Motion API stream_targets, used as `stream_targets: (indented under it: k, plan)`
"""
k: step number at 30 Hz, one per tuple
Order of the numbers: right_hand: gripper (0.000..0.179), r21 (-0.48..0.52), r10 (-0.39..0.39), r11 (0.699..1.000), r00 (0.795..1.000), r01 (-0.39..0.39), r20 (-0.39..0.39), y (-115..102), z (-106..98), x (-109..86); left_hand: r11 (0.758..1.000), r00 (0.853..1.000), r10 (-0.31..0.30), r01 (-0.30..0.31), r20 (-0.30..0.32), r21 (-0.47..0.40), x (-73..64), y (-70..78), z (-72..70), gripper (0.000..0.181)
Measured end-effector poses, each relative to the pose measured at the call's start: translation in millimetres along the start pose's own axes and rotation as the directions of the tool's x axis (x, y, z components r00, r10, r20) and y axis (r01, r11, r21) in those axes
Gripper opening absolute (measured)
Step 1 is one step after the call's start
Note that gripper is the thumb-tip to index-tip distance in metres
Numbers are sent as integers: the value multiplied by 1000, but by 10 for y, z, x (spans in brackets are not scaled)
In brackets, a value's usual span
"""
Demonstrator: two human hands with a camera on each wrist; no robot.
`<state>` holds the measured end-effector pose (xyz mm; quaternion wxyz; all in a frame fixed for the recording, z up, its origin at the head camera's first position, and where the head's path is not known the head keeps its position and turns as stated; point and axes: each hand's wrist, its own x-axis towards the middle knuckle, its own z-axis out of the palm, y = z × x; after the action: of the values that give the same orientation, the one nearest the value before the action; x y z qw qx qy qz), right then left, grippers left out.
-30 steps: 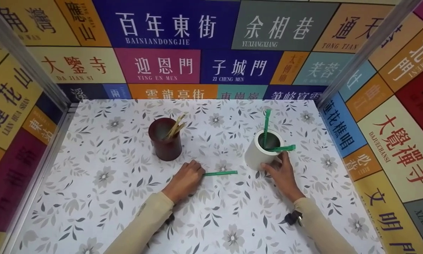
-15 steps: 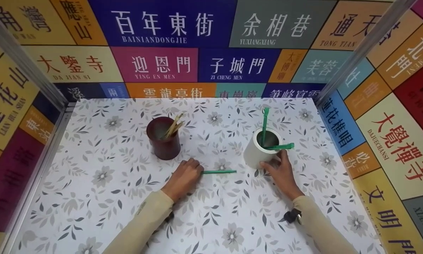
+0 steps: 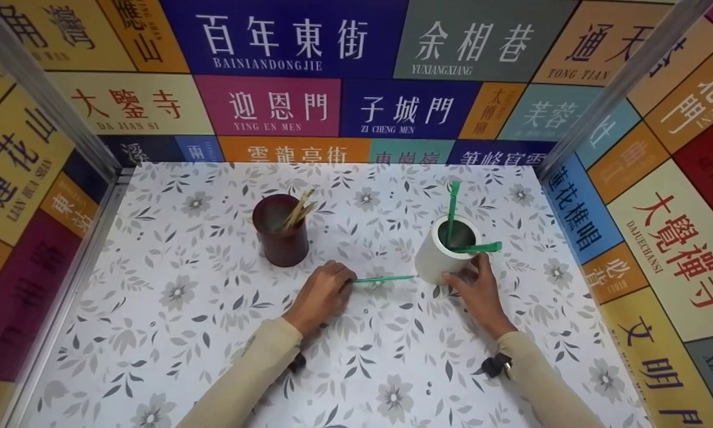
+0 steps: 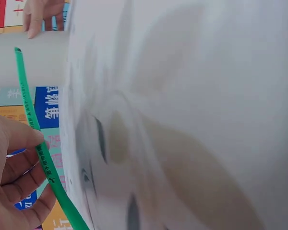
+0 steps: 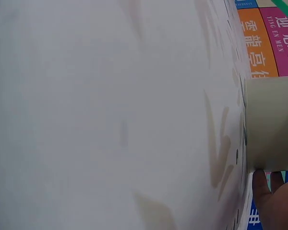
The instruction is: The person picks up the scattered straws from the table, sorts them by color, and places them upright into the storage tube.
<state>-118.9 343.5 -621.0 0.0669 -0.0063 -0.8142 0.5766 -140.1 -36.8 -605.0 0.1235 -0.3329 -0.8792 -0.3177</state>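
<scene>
My left hand [image 3: 319, 295] pinches one end of a slim green wrapped stick [image 3: 386, 279] between thumb and fingers. Black print runs along its wrapper in the left wrist view, and its free end points toward a white cylindrical cup [image 3: 432, 258]. That cup is gripped low on its right side by my right hand [image 3: 481, 291], with the thumb in front and the other fingers partly hidden. Two more green sticks [image 3: 452, 208] lean in the cup, one nearly upright, the other tilted out over the right rim. In the right wrist view, fingertips touch the cup's wall [image 5: 273, 124].
A dark red cup [image 3: 282, 244] holding several thin yellowish sticks [image 3: 300, 209] stands on the left, beyond my left hand. White floral cloth [image 3: 178, 291] covers the table. Panels with large lettering [image 3: 273, 107] enclose the back and sides.
My left hand has moved a little right and forward with the green stick, whose free end is now closer to the white cup. The right hand keeps its grip on the cup.
</scene>
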Motion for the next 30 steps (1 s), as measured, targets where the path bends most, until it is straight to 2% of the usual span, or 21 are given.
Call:
stream_targets:
  k: [8,21,25,30]
  plan:
    - [95,-25,26,999,1000,-26,5,-36,-37,-30,992,999,-33,36,31,-120,165,128,-6,8]
    - [94,-23,17,1000,1000,-17,9,-38,-6,-13,959,990,-138,132,-6,-252,346,329,6,7]
    - [94,-20,22,1000,1000,-22,0,-29,0,0,949,990,-142,133,-10,-285,426,373,13,7]
    - [93,-18,27,999,1000,-27,0,-42,-3,0,933,992,-117,97,-37,-348,563,437,-2,7]
